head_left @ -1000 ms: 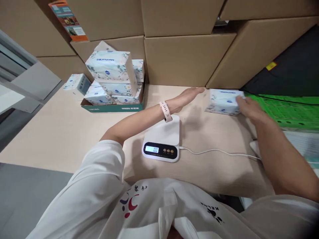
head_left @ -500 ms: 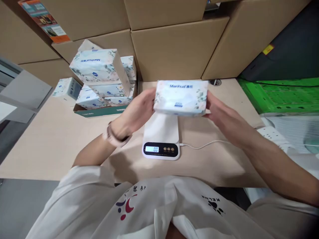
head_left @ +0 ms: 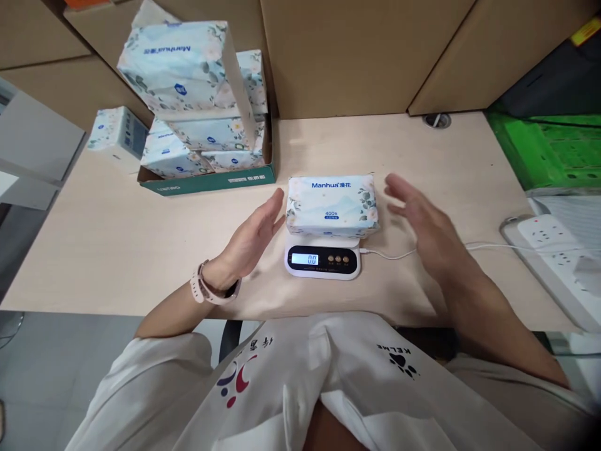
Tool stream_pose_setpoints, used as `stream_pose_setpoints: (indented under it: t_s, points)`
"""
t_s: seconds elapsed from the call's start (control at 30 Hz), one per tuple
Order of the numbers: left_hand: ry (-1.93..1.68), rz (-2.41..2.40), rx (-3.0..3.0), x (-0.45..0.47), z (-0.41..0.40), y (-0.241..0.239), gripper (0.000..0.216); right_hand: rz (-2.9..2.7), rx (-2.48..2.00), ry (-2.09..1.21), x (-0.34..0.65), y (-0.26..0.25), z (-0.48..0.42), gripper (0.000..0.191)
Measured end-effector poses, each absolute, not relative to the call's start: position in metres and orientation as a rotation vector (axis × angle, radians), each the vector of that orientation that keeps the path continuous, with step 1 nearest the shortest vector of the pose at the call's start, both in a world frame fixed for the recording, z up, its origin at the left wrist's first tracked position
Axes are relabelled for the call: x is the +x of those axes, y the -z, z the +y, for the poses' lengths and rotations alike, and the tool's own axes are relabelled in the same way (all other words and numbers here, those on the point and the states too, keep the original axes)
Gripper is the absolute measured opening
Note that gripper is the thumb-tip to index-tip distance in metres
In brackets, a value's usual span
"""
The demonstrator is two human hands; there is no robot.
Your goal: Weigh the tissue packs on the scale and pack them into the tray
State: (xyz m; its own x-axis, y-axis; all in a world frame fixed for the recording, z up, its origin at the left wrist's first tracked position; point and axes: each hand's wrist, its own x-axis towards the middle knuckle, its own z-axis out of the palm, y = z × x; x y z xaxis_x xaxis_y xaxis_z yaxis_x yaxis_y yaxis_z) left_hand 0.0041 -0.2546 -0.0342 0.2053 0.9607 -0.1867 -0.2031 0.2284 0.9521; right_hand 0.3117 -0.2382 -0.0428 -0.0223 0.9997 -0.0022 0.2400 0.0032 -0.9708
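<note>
A pale blue and white tissue pack (head_left: 331,205) with flower print and "Manhua" lettering lies flat on a white digital scale (head_left: 323,273). The scale's lit display reads 0.0. My left hand (head_left: 255,233) is beside the pack's left end, fingers stretched out and apart from it. On the other side my right hand (head_left: 420,216) is held off the right end, fingers spread and slightly blurred. Neither hand holds anything. A white cable (head_left: 389,255) runs from the scale's right side and passes behind my right wrist.
At the back left, a green cardboard tray (head_left: 206,183) holds several stacked tissue packs (head_left: 181,69). Another tissue pack (head_left: 117,133) stands left of it. Cardboard boxes (head_left: 342,56) line the back. A power strip (head_left: 551,250) lies right, near a green crate (head_left: 554,150).
The tissue pack has come down from mid-air onto the scale. Both hands have let go of it and moved apart to its sides. The camera view has tilted downward.
</note>
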Motion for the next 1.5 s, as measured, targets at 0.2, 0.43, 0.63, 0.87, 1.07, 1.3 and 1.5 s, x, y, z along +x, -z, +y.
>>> stream_pose_setpoints:
  t_s: [0.2,0.43,0.63,0.87,1.07,1.3,1.5]
  points:
    - [-1.34,1.193,1.153,-0.005,-0.261,0.062,0.074,-1.069,-1.156,-0.756,0.289,0.053,-0.23,0.055]
    - [-1.311,1.102,1.077,-0.014,-0.264,0.078,0.08,-0.977,-1.223,-0.849,0.282,0.079,-0.236,0.066]
    - [-1.264,1.074,1.023,-0.011,-0.264,0.077,0.082,-0.985,-1.174,-0.841,0.282,0.077,-0.238,0.07]
    - [-1.247,1.082,0.989,-0.012,-0.263,0.081,0.083,-0.996,-1.187,-0.817,0.285,0.073,-0.24,0.074]
    - [-1.242,1.068,0.976,-0.012,-0.264,0.08,0.08,-0.986,-1.125,-0.855,0.286,0.074,-0.241,0.068]
    - [-1.226,1.087,0.969,-0.011,-0.265,0.076,0.082,-0.991,-1.187,-0.849,0.285,0.073,-0.241,0.073]
    - [-1.259,1.109,0.946,-0.011,-0.266,0.075,0.075,-0.961,-1.225,-0.811,0.283,0.073,-0.236,0.077]
